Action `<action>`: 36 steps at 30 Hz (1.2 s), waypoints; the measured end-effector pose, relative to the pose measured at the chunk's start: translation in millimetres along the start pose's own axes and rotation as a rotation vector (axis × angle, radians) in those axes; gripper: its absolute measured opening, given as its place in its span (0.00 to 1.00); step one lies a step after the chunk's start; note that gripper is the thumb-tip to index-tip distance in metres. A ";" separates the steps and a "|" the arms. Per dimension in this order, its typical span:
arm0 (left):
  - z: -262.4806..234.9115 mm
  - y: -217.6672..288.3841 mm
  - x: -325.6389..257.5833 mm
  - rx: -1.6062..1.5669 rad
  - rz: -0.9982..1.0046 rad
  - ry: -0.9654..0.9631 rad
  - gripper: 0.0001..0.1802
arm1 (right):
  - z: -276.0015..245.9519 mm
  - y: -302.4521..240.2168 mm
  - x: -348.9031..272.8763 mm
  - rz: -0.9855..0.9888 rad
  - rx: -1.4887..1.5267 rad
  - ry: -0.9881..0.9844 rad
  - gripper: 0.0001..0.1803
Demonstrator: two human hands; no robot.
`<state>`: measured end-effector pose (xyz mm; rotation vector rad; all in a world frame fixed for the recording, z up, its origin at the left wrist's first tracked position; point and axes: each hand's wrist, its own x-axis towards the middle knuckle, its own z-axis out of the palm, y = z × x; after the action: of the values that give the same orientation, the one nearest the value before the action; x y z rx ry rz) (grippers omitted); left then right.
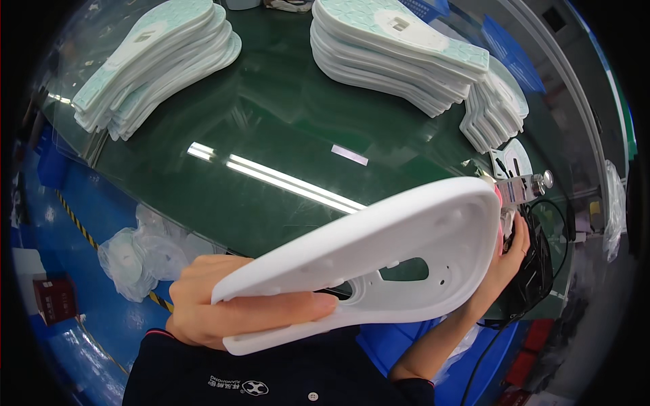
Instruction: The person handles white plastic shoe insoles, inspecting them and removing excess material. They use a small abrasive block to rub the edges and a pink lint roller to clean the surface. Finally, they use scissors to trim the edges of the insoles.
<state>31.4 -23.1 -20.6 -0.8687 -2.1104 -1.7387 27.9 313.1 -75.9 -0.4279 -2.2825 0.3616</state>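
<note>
The white shell [359, 254] sits toward five o'clock, narrow end pinched by the left hand [210, 304], probably for steadiness; the right hand [509, 260] (three o'clock) is half-hidden, finger closure unclear.

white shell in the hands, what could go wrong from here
The white shell might tip or slip: the left hand grips only its narrow end, and how much the right hand supports the wide end is partly hidden.
A swing to the right could knock the bottle just beyond the wide end.
The left stack has uneven layers, so a bump might make pieces slide.
</note>
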 end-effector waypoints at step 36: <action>34.4 -35.8 -19.4 -0.320 -0.004 0.409 0.56 | -24.4 -141.6 -40.1 0.000 1.569 -0.445 0.39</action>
<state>30.7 1.0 -68.1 -0.5185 -1.6027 -2.0812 44.6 171.7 -31.2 0.5100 -1.6500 2.1157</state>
